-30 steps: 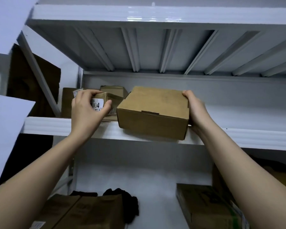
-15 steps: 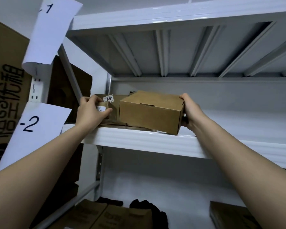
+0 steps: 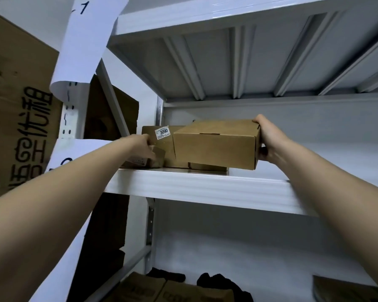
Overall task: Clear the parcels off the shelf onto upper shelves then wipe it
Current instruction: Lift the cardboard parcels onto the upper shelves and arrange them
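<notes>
A flat brown cardboard box (image 3: 214, 146) sits tilted on the white upper shelf (image 3: 201, 188), its left part resting on flatter boxes beneath. My right hand (image 3: 270, 141) grips its right end, fingers over the top corner and thumb under. My left hand (image 3: 145, 147) holds a small labelled brown parcel (image 3: 156, 156) at the shelf's left end. Behind it stands a box with a white "3090" sticker (image 3: 163, 132). On the lower shelf lie brown boxes (image 3: 168, 290) and one more parcel (image 3: 345, 289) at the right.
Another white shelf (image 3: 227, 22) hangs overhead with ribs underneath. Paper tags (image 3: 90, 38) marked with numbers hang on the left post. A large printed carton (image 3: 18, 118) stands at the far left. Dark cloth (image 3: 223, 284) lies on the lower shelf.
The view has tipped upward and closer. Both hands have pushed deeper onto the upper shelf; the big box now rests tilted partly on the boxes at left, and the small parcel sits lower at the shelf's left end.
</notes>
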